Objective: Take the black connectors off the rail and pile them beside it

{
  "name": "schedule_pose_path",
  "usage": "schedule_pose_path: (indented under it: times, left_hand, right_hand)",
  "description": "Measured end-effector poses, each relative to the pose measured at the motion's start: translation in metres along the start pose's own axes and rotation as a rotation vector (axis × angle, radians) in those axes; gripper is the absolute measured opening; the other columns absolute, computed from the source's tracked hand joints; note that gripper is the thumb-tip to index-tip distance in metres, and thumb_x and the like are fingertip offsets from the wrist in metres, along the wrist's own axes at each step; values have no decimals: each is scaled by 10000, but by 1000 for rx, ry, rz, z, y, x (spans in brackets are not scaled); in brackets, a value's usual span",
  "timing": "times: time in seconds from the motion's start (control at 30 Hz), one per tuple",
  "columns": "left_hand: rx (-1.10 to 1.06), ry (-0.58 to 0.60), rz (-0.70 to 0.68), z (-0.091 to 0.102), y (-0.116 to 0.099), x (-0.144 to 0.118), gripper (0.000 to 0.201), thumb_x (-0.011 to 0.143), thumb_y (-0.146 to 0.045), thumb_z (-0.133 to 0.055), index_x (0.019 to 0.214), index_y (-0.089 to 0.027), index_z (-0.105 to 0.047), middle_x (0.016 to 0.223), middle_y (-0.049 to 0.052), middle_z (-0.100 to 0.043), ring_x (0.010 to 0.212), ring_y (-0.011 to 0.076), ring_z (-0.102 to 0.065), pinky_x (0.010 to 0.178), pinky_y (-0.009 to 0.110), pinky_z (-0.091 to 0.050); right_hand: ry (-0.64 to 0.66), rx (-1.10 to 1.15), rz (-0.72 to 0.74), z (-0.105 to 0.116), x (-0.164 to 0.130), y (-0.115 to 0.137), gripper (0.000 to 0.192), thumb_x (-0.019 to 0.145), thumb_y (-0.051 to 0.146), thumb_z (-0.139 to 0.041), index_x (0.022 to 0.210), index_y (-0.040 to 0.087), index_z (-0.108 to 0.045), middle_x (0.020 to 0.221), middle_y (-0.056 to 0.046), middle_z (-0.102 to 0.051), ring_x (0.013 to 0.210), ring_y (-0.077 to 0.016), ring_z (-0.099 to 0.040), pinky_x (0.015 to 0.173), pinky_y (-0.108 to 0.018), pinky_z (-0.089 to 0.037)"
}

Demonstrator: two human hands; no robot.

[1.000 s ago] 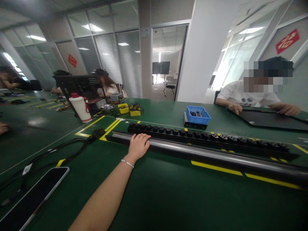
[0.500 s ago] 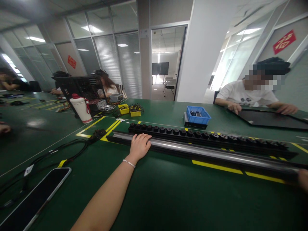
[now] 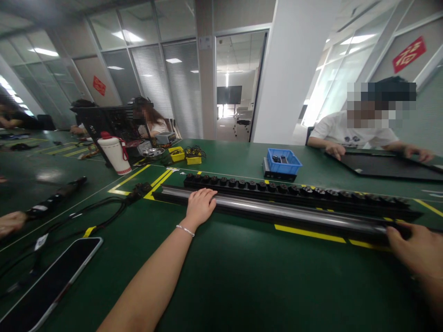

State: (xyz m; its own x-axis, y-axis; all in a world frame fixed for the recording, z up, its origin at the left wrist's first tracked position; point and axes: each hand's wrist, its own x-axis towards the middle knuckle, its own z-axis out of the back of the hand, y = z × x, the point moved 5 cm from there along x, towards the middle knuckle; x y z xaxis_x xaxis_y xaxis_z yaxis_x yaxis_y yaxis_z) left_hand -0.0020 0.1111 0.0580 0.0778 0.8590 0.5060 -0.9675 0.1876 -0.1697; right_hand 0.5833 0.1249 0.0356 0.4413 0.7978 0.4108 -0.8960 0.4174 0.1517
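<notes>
My left hand (image 3: 200,206) still rests flat on the long silver metal bar (image 3: 277,212). Right hand (image 3: 417,251) just came in, fingers curled at the bar's far end, grip unclear; both ends now covered.

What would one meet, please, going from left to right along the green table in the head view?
Black flat phone → white flask with red lid → yellow small trays → left hand on the long grey metal bar → blue plastic bin → right hand.

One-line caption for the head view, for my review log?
Left hand and right hand rest on a long metal bar on the green table.
</notes>
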Motion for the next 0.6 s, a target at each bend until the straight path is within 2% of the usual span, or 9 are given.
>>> schedule_pose_path:
  times: [0.1,0.2,0.33,0.5,0.6]
  left_hand:
    - [5,-13,-7,0,0,-1,328,877,-291,-372,1145,-291,-560,1178,-4,-598,1156,194,-458,961,377,-304]
    - [6,-18,-13,0,1,-1,325,878,-296,-371,1144,-291,-559,1176,-4,-599,1158,195,-457,957,378,-307]
    - [4,-19,-17,0,2,-1,327,878,-296,-370,1146,-290,-558,1181,-3,-596,1163,197,-453,954,380,-312]
    - [2,-17,-12,0,3,-1,329,877,-295,-373,1147,-287,-561,1186,-1,-593,1170,199,-446,961,384,-306]
    - [2,-11,-8,0,3,-1,332,878,-296,-371,1151,-290,-560,1197,1,-587,1177,198,-438,969,382,-298]
  right_hand:
    - [75,24,-2,15,-22,37,627,811,564,-259,1123,121,-574,978,-221,-539,938,-339,-504,695,-398,-400]
    - [44,50,40,20,-32,58,597,817,540,-281,1103,110,-580,983,-218,-531,970,-337,-483,703,-388,-386]
    - [-22,72,63,19,-35,64,547,821,496,-310,1073,103,-595,952,-223,-535,946,-332,-483,666,-383,-372]
    - [-90,53,20,19,-37,64,496,803,472,-373,1051,111,-606,912,-221,-542,860,-312,-511,629,-372,-361]
    - [-105,27,78,20,-39,74,451,806,437,-386,1012,108,-615,887,-218,-555,851,-307,-513,623,-367,-356]
